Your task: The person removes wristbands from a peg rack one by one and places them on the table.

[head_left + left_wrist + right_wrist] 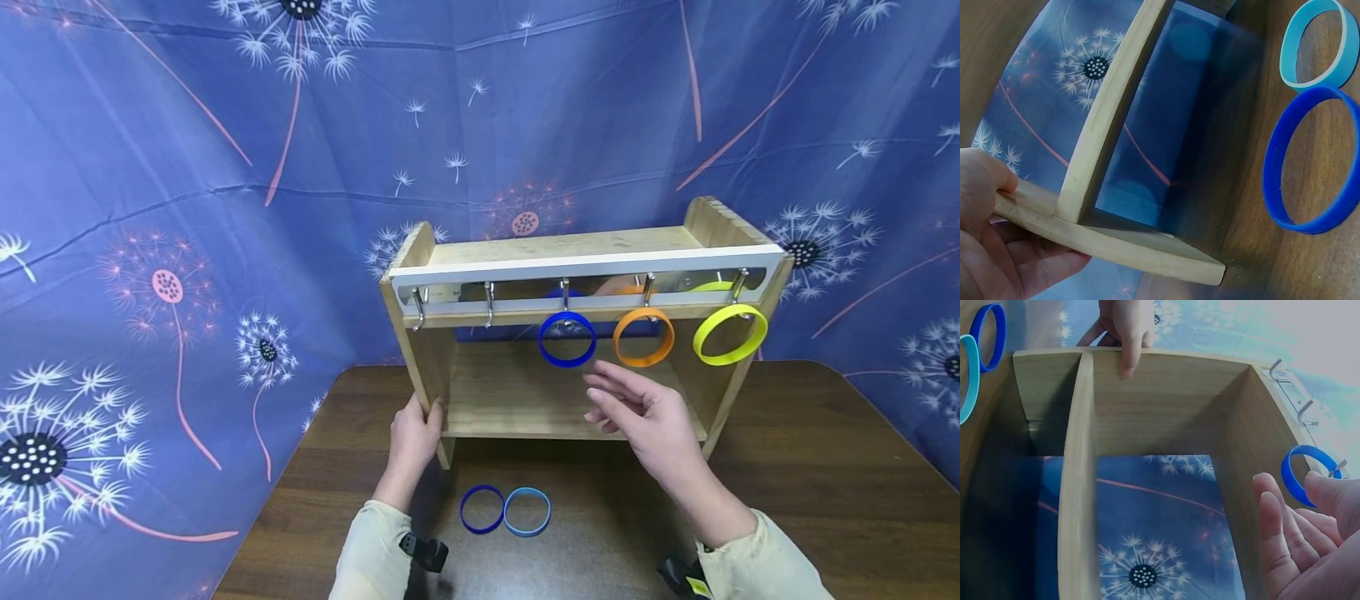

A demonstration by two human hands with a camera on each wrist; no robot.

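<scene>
My left hand (415, 433) grips the left side panel of a small wooden shelf (517, 387), thumb on one face and fingers on the other in the left wrist view. A blue silicone wristband (567, 363) hangs from the middle hook of the shelf's front rail. Right of it hang an orange wristband (643, 362) and a yellow wristband (723, 360), each on its own hook. Just below the blue and orange bands, my right hand (660, 421) is held in the air, fingers loosely bent, holding nothing.
On the brown table (300, 533), a dark blue wristband (1272, 169) and a light blue wristband (1288, 50) lie side by side before the shelf. Two bare hooks, including the leftmost hook (418, 310), are on the rail's left. A patterned blue cloth (337, 150) hangs behind.
</scene>
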